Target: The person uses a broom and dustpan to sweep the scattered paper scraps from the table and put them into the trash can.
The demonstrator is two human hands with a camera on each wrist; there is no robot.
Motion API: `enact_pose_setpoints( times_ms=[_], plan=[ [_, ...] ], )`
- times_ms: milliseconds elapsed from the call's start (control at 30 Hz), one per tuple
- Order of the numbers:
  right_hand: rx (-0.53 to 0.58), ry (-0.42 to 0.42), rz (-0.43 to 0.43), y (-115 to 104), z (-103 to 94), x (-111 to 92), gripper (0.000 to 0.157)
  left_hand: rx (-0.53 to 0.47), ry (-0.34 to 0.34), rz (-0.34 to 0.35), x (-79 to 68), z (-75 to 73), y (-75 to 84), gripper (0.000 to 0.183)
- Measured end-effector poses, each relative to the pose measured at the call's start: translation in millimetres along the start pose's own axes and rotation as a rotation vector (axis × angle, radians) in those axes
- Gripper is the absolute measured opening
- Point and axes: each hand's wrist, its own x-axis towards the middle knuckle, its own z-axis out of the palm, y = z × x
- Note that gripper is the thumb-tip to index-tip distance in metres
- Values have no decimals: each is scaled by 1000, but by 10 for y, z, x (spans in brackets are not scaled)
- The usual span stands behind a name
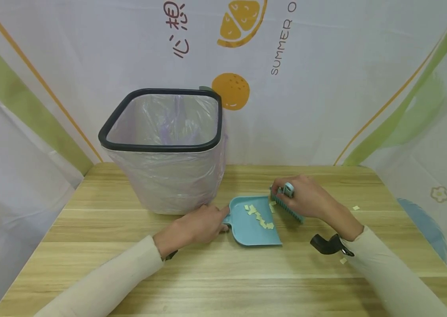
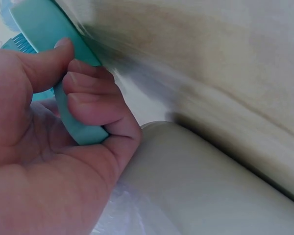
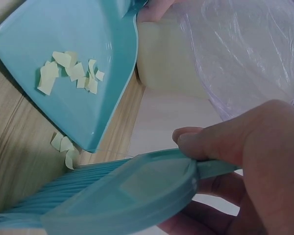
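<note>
In the head view, a white bin (image 1: 160, 148) with a black rim stands at the back left of the worktop (image 1: 207, 281), lined with a thin translucent bag (image 1: 177, 125) whose crumpled film covers the inner walls. In front of it and to the right, a light blue dustpan (image 1: 242, 229) lies with its open edge facing right. A loose diagonal line of pale yellow paper scraps (image 1: 252, 210) sits inside it, and a few more are at its front edge, beside the brush (image 1: 290, 211). Two single scraps lie farther right on the worktop. The left hand (image 1: 201, 224) reaches in low, back upward, at the pan's handle, near the foot of the bin. The right hand (image 1: 302, 196) is bent down over the brush, its bristles set at a slant.

In the left wrist view, the fingers are curled closely round the dustpan's handle, with the thumb laid against the pan's end. The bin's smooth side is just behind the hand.

In the right wrist view, the scraps cluster on the pan's floor, while several lie on the worktop between its edge and the bristles. The thumb and fingers close on the brush's narrow handle.
</note>
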Motion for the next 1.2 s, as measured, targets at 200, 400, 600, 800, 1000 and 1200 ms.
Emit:
enact_pose_setpoints(
  times_ms=[200, 400, 600, 800, 1000, 1200],
  plan=[
    [3, 5, -11, 3, 3, -6, 13, 12, -4, -3, -4, -25, 22, 34],
    [-7, 3, -14, 1, 4, -4, 11, 14, -6, -4, 4, -23, 29, 35],
    [-10, -1, -10, 1, 3, 6, 11, 19, -6, -16, -3, -35, 47, 34],
    [-6, -2, -14, 2, -3, 7, 11, 10, -10, -20, -5, -37, 50, 34],
    [5, 3, -16, 14, 7, 6, 12, -1, -13, -24, -6, -21, 37, 35],
    [12, 7, -19, 7, 17, 5, 14, -5, -10, -32, -17, -18, 26, 35]
  ],
)
